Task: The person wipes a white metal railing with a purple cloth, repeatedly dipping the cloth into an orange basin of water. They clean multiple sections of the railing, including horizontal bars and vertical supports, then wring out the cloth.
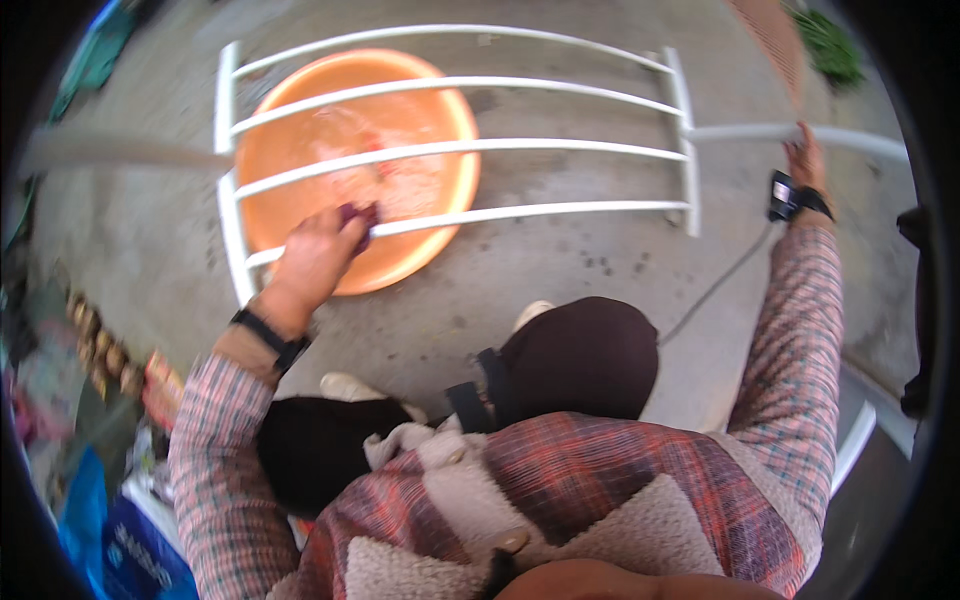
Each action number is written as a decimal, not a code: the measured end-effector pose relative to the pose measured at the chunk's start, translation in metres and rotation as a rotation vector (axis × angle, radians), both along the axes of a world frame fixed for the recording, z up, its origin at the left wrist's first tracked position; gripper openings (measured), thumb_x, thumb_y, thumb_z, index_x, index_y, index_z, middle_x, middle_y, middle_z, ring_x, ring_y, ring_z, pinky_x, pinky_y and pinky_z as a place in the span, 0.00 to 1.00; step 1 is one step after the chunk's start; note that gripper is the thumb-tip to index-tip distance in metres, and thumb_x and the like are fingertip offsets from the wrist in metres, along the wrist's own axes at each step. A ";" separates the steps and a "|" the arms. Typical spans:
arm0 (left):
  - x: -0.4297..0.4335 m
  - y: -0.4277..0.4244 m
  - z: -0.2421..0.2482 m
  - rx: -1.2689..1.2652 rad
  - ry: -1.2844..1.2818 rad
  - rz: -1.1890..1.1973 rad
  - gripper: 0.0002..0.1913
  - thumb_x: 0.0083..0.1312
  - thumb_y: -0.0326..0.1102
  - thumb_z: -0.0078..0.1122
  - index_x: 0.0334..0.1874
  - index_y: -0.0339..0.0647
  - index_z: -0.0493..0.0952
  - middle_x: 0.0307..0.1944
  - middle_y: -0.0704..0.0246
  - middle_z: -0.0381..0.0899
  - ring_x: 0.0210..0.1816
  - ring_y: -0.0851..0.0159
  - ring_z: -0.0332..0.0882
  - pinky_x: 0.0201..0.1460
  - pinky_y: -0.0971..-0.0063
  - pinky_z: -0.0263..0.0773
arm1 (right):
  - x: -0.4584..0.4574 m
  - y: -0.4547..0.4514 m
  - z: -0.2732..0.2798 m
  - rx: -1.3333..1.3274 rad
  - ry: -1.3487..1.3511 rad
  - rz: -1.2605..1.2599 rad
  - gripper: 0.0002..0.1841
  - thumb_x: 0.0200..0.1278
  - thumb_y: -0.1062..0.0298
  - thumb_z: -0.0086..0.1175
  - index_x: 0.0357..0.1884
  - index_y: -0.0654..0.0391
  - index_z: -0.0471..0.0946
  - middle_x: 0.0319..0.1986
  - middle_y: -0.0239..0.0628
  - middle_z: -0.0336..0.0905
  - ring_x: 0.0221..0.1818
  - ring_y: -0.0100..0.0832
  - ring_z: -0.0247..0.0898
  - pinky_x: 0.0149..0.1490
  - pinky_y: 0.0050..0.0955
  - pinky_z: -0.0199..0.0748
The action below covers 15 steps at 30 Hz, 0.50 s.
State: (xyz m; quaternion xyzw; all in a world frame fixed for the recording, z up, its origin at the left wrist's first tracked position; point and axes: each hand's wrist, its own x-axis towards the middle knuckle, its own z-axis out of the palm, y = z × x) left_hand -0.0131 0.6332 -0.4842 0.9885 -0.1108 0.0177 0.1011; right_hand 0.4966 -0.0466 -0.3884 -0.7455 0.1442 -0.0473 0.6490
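A white tubular metal rack (570, 144) with several crossbars is in front of me, over part of an orange plastic basin (469, 187) with water in it. My left hand (315, 251) grips a dark purple cloth (360, 225) against the crossbar closest to me, above the basin's near side. Something reddish shows blurred in the water. Far to the right, my right hand (806, 161) is around a white tube (742, 133) that extends from the rack's side. Its fingers are partly hidden. Another pale tube (127, 150), blurred, reaches left from the rack.
Blue plastic packaging (142, 540) and a string of brownish bulbs or dried pieces (101, 341) lie at left. Green leaves (829, 45) are at the far right. A cable (716, 285) runs from a small black device (781, 196) at my right wrist. The concrete floor (585, 262) bears wet spots.
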 end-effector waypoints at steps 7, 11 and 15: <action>-0.034 0.028 0.011 0.216 0.000 0.073 0.06 0.63 0.36 0.58 0.41 0.48 0.75 0.36 0.63 0.74 0.37 0.58 0.81 0.35 0.63 0.79 | -0.012 0.009 0.011 -0.395 -0.192 0.145 0.17 0.64 0.54 0.67 0.47 0.56 0.83 0.44 0.32 0.85 0.53 0.29 0.79 0.59 0.31 0.71; -0.033 0.042 0.011 0.255 -0.018 0.120 0.07 0.63 0.36 0.58 0.43 0.50 0.75 0.36 0.64 0.74 0.37 0.58 0.81 0.34 0.64 0.78 | -0.042 0.027 0.024 -0.216 -0.180 0.049 0.12 0.71 0.66 0.57 0.50 0.60 0.81 0.45 0.37 0.82 0.51 0.31 0.77 0.59 0.32 0.72; -0.024 0.057 0.002 0.268 -0.012 0.157 0.08 0.64 0.37 0.59 0.44 0.50 0.75 0.36 0.63 0.74 0.38 0.57 0.80 0.34 0.63 0.78 | -0.055 0.034 0.029 -0.414 -0.358 0.194 0.12 0.69 0.63 0.60 0.45 0.62 0.81 0.41 0.35 0.82 0.49 0.30 0.77 0.56 0.29 0.72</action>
